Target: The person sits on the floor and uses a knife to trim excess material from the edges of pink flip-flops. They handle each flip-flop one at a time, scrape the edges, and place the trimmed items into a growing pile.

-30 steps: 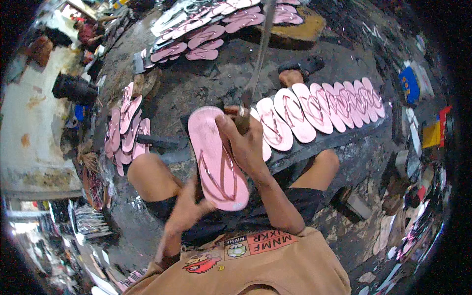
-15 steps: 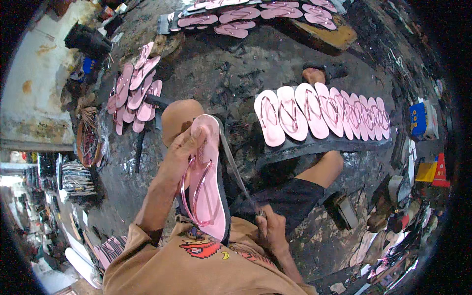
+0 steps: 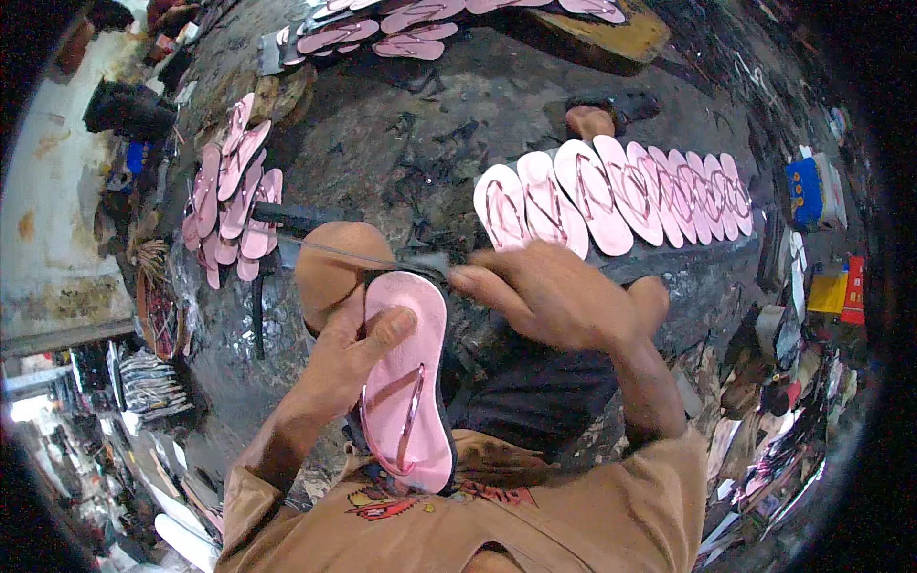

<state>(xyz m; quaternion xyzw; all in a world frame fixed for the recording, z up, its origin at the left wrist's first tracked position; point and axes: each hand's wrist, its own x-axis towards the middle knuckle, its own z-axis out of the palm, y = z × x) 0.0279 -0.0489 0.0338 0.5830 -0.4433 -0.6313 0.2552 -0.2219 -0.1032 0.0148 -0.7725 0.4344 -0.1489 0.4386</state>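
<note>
The pink rubber flip-flop sandal (image 3: 406, 382) now lies flatter across the lap, left hand (image 3: 349, 358) clasping its edge; the right hand (image 3: 549, 291), earlier low, has risen to the toe, fingers pinched narrow on a thin metal rod (image 3: 368, 256).

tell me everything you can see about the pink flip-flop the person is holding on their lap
The pink flip-flop is a flat, foam-looking sandal with a pink top, a dark underside edge and a glossy pink Y-shaped strap near the heel end. It lies lengthwise along the person's lap, toe end over the bare knee. The left hand grips its left edge, thumb pressed on top. The right hand holds a thin metal tool at the toe end.
</note>
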